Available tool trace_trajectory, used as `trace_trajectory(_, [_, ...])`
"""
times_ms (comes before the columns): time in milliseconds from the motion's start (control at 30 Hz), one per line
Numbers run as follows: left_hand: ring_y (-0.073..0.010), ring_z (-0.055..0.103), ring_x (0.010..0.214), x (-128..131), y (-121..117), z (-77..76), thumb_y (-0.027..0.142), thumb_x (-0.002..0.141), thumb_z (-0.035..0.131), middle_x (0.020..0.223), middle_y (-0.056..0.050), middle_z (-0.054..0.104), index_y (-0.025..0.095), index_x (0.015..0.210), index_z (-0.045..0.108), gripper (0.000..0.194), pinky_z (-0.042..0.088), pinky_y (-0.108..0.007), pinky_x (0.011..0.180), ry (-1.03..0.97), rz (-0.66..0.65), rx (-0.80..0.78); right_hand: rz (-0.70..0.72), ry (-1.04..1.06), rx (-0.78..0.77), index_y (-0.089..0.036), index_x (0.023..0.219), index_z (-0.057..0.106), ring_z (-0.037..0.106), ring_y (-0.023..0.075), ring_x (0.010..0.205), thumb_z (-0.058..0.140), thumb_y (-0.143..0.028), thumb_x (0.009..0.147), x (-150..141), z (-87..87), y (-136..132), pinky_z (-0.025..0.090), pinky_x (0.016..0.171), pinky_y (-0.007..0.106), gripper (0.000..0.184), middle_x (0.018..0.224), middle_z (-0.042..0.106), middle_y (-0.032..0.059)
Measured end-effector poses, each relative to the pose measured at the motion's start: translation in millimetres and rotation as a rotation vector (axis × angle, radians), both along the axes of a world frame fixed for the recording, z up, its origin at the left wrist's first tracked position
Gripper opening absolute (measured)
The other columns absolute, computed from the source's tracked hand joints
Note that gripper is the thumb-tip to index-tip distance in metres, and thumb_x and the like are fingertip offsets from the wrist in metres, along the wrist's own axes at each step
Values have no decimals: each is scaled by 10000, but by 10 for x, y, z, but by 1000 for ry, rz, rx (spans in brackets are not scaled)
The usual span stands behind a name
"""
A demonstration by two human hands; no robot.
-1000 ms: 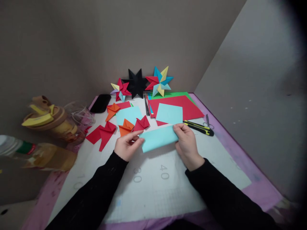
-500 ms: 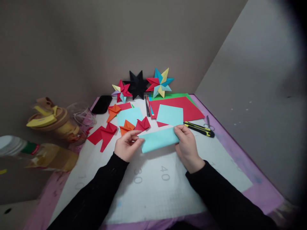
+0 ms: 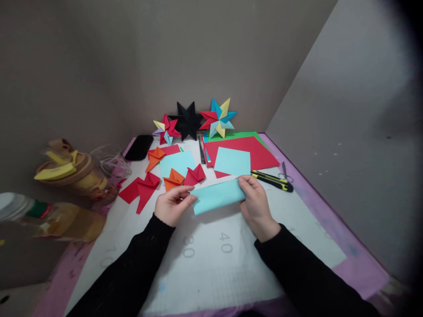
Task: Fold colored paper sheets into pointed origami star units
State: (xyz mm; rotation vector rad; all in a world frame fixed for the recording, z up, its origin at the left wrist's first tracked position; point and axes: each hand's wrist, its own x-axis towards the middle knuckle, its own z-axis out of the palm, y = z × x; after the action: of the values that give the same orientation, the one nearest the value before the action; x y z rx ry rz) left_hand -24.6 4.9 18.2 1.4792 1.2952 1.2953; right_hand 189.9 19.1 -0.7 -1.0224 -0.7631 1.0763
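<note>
A light blue sheet of paper [image 3: 218,197], folded into a long rectangle, is held slightly tilted above the white mat [image 3: 211,281]. At its left end, my left hand [image 3: 172,207] has thumb and fingers closed on the edge. My right hand [image 3: 257,209] grips the upper right corner, thumb in front and the other fingers mostly behind the paper. Just beyond lie a folded orange paper piece [image 3: 173,178] and a folded red one [image 3: 194,175]. Behind the right hand is a flat light blue paper square [image 3: 233,161].
Three paper stars, including a black one [image 3: 189,121], lean against the wall. Red sheets [image 3: 261,152], a utility knife [image 3: 276,182] and scissors [image 3: 284,172] lie at the right. To the left are a phone [image 3: 139,147], a lidded cup [image 3: 89,178] and a bottle [image 3: 71,220].
The whole scene sits slightly lower and further left in view, as the camera tipped a little. Both hands keep the same hold on the folded paper.
</note>
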Motion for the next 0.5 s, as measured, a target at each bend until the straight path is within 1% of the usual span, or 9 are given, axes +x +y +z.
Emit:
trace_trajectory(300, [-106, 586, 566, -2, -16, 19, 264, 646, 735, 637, 4, 674, 168, 876, 711, 250, 490, -226, 596, -4, -11, -19, -5, 15, -6, -194, 687, 596, 411, 126, 633, 686, -317, 693, 2, 8, 6, 318, 590, 248, 153, 672, 517, -22])
trace_trajectory(500, [-96, 554, 532, -6, -10, 1, 278, 648, 737, 600, 14, 635, 160, 890, 704, 271, 464, -215, 548, -21, -41, -35, 1, 24, -21, -187, 676, 579, 394, 120, 618, 687, -331, 688, 4, 12, 7, 306, 573, 242, 181, 659, 497, -22])
